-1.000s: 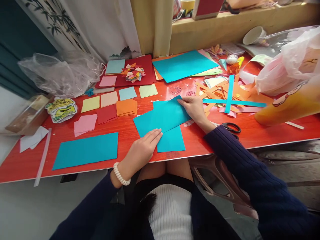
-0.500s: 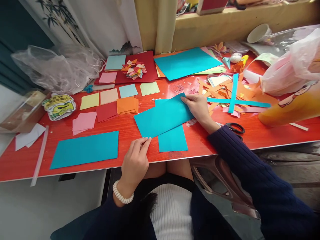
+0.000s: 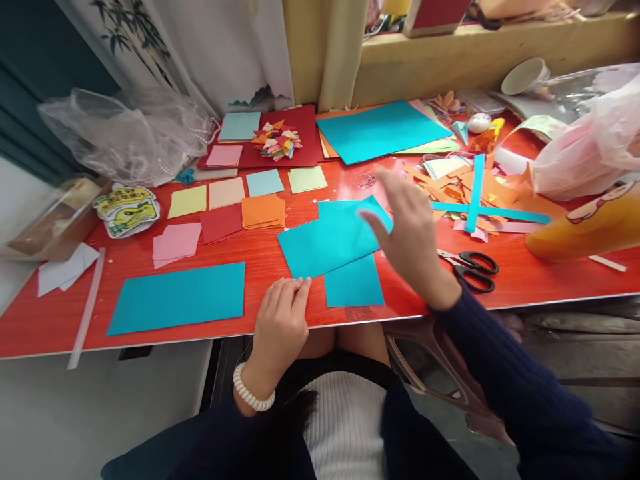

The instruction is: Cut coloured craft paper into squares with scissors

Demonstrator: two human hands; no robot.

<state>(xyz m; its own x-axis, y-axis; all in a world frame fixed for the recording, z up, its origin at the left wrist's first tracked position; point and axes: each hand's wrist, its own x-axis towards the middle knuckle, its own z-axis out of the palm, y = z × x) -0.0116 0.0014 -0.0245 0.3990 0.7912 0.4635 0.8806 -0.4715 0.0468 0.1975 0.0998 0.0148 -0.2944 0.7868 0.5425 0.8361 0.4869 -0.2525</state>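
Note:
My left hand [image 3: 283, 320] is closed in a pinch at the lower left corner of a blue paper strip [image 3: 325, 240]. That strip lies tilted across another blue paper [image 3: 355, 287] near the front edge. Above the strip's right end, my right hand [image 3: 407, 233] is raised with thumb and fingers apart, holding nothing and slightly blurred. A third blue strip [image 3: 177, 298] lies flat to the left. Black-handled scissors [image 3: 473, 268] rest right of my right hand, their blades partly visible.
Small coloured paper squares [image 3: 225, 193] lie at the back left. Blue sheets [image 3: 383, 130] are stacked behind. Orange scraps [image 3: 460, 180], crossed blue strips [image 3: 477, 193] and a yellow-orange object [image 3: 583, 227] occupy the right. A clear plastic bag [image 3: 135, 137] sits back left.
My right hand has let go of the blue strip's upper right corner, lifted and opened. The scissors now show more fully. My left hand stays at the strip's lower left corner.

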